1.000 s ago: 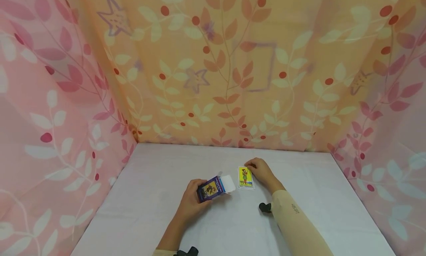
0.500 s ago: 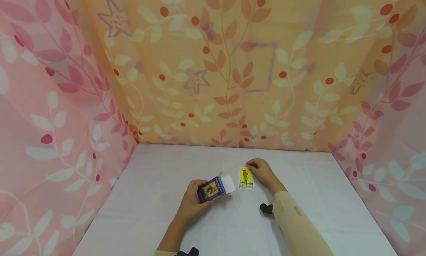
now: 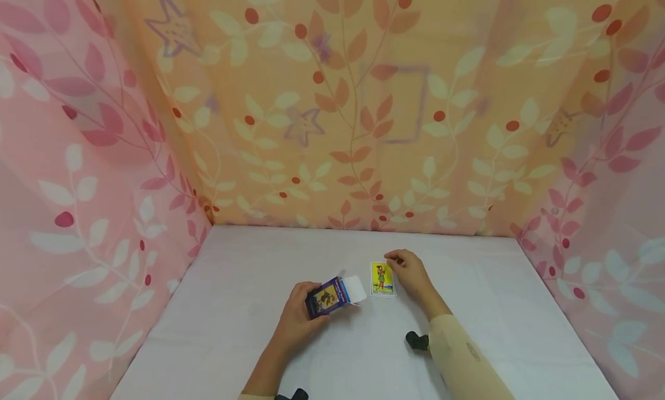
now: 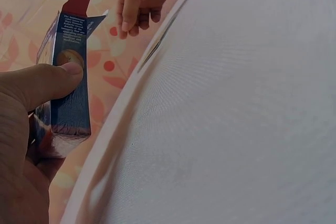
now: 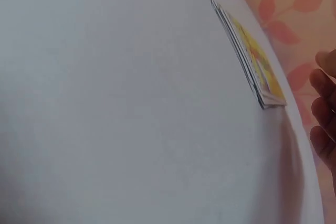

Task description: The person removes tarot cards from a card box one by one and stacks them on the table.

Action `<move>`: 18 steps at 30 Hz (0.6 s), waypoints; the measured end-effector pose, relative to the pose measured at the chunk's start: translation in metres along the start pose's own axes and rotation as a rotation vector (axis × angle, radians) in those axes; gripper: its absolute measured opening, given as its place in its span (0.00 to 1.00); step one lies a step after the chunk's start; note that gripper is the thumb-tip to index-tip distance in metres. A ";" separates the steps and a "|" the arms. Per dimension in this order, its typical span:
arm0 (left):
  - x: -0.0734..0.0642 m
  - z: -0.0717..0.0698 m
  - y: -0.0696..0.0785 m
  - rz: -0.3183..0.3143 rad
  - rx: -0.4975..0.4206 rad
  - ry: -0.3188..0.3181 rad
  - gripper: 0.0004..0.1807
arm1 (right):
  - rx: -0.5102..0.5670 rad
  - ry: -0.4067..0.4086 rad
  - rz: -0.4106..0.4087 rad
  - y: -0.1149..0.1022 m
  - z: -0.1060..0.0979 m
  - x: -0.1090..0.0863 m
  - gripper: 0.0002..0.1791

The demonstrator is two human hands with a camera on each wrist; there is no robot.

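My left hand (image 3: 297, 318) holds an open tarot card box (image 3: 326, 297), dark blue with a picture on its front. In the left wrist view the thumb presses the box's narrow side (image 4: 71, 98), which carries small print. The white end flap (image 3: 355, 289) points toward a small stack of tarot cards (image 3: 382, 280) on the table. A figure on yellow shows on the top card; the right wrist view shows the stack's layered edges (image 5: 239, 51). My right hand (image 3: 412, 272) hovers just off the stack's upper right corner, its fingers loosely bent and holding nothing.
A white cloth covers the table (image 3: 234, 307). Leaf-patterned curtains (image 3: 332, 129) enclose it at the back and on both sides. Black wrist cameras (image 3: 417, 340) are worn at both wrists, below beige sleeves (image 3: 462, 354).
My right hand has lifted slightly away from the cards' corner, and its forearm has shifted a little toward me. The left hand keeps holding the box in place.
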State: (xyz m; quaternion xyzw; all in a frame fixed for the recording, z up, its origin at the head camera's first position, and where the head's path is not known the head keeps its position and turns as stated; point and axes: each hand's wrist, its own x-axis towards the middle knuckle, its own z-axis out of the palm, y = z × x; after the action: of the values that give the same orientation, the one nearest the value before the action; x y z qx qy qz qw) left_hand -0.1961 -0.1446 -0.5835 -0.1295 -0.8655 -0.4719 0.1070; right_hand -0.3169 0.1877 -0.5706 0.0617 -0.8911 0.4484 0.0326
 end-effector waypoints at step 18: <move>0.001 0.000 -0.002 0.006 0.024 0.014 0.43 | 0.094 0.070 -0.140 -0.051 0.013 -0.044 0.09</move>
State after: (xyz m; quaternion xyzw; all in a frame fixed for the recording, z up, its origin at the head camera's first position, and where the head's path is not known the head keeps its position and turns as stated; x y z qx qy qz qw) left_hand -0.1971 -0.1452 -0.5848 -0.1273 -0.8701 -0.4619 0.1159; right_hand -0.2665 0.1511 -0.5431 0.1094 -0.8610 0.4881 0.0923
